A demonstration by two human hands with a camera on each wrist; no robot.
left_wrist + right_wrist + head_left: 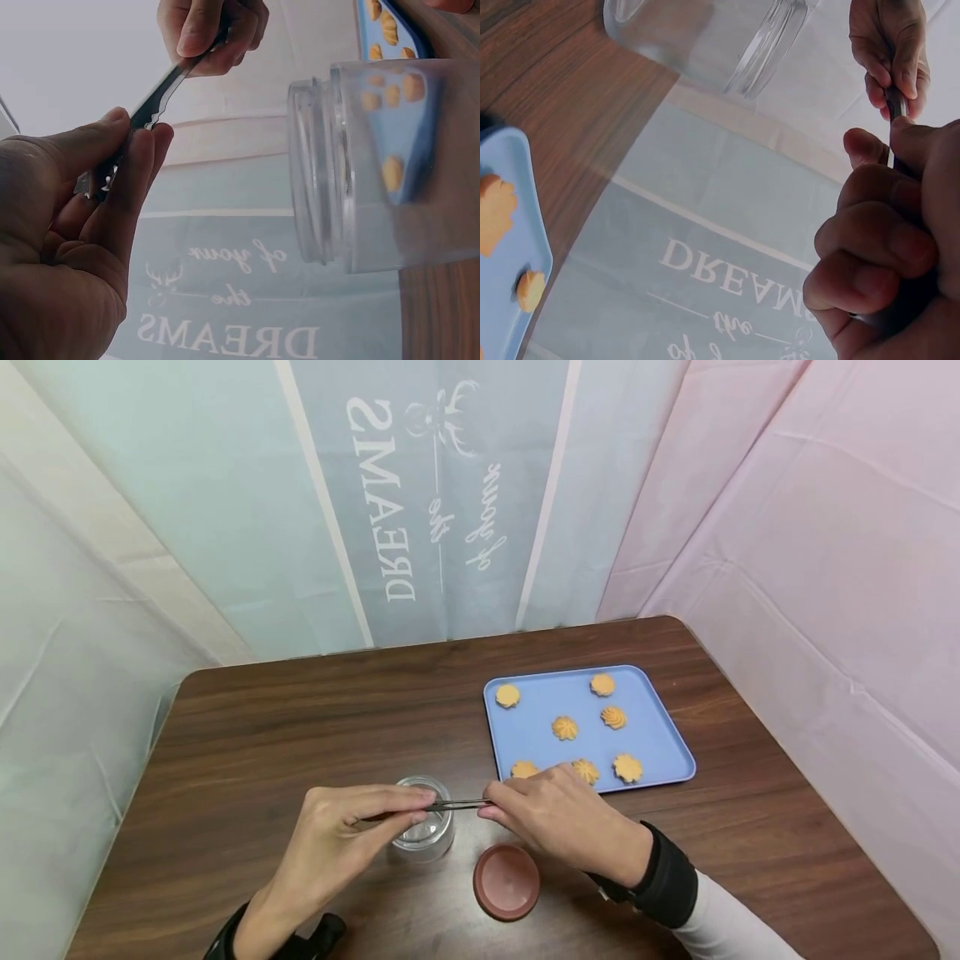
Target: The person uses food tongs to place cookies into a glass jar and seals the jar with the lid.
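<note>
Both hands meet low in the head view over the dark wooden bench (pixel 285 727): the left hand (pixel 337 827) and the right hand (pixel 558 814) each pinch an end of a thin pair of metal tweezers (pixel 457 805), held level between them just above an open glass jar (pixel 425 831). Each grip is closed on the tool, fingertips pressed to thumb. Near the right wrist lies a reddish-brown lid (pixel 506 882), flat on the wood, close beside the jar. Behind the right hand sits a blue tray (pixel 660 727) carrying seven swirled orange cookies (pixel 565 727), spread apart from one another. From the left wrist view, the left hand (pixel 67 247) fills the lower left, thumb and forefinger nipping the tweezers (pixel 154 105) near one end, while the right hand (pixel 214 30) holds the far end at the top; the jar (pixel 375 165) stands to the right with cookies showing through its glass. From the right wrist view, the right hand (pixel 892 247) curls round the tweezers (pixel 896 105), the left hand (pixel 889 49) pinches them above, and the jar (pixel 705 37) and tray (pixel 510 247) lie to the left.
</note>
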